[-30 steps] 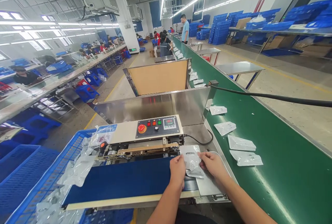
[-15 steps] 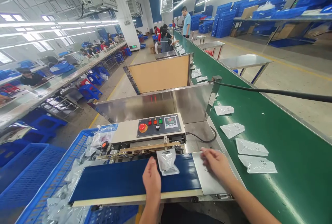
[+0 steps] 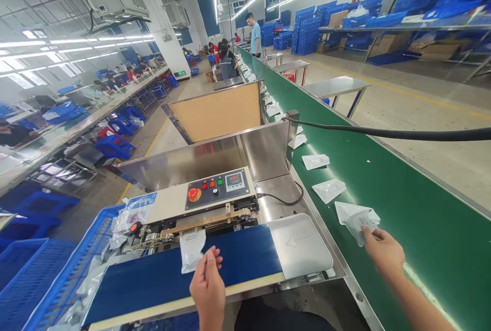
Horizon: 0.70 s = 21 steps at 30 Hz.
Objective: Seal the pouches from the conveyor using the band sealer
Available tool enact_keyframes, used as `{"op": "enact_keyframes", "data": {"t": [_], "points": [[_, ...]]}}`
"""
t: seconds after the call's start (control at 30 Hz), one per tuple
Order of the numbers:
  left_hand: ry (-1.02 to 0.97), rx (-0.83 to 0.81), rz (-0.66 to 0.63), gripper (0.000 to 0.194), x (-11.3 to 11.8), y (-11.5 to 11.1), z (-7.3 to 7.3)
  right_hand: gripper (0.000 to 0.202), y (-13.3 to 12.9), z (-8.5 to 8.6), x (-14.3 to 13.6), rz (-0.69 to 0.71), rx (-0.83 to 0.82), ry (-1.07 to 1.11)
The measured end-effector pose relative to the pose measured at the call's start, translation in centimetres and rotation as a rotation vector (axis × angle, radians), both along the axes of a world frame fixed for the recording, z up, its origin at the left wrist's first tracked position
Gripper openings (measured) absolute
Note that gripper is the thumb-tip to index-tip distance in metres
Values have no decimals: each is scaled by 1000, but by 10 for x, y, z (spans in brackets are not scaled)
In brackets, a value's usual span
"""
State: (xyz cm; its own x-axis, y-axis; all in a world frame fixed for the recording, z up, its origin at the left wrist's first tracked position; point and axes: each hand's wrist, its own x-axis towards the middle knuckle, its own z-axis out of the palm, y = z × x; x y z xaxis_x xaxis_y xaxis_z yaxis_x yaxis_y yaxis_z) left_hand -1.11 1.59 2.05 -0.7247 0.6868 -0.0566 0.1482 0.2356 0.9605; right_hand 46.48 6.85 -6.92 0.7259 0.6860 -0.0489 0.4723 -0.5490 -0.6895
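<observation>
My right hand pinches a white pouch over the green conveyor, where it overlaps another white pouch lying there. On the blue belt of the band sealer, a white pouch lies with its upper edge at the sealing band. Beside that pouch's lower right edge is my left hand, its fingers curled in with nothing visible in them. Whether it touches the pouch I cannot tell.
The green conveyor runs away on the right with several pouches. A blue crate of pouches stands left of the sealer. A metal plate adjoins the belt's right end. A black cable crosses the conveyor. People are farther back.
The pouch on the blue belt has shifted left along the sealer. My right hand has gone from the metal plate to the conveyor and taken hold of a pouch. My left hand's fingers have curled.
</observation>
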Motion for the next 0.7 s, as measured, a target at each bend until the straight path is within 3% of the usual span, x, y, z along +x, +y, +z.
{"op": "enact_keyframes", "data": {"t": [0.13,0.27,0.33,0.43,0.6,0.7], "points": [[-64,53,-263,70,54,15,4,48,-11,48,-49,100,155,156],[-216,94,-599,79,112,33,5,52,-11,97,-109,508,218,456],[-245,45,-763,66,130,40,5,51,-9,108,-131,699,192,593],[-219,-18,-816,61,138,44,-3,56,-9,101,-146,778,108,729],[-357,-104,-569,57,133,54,-30,57,2,63,-161,551,-43,948],[-427,-139,-413,55,128,67,-43,56,23,50,-183,437,-18,966]]}}
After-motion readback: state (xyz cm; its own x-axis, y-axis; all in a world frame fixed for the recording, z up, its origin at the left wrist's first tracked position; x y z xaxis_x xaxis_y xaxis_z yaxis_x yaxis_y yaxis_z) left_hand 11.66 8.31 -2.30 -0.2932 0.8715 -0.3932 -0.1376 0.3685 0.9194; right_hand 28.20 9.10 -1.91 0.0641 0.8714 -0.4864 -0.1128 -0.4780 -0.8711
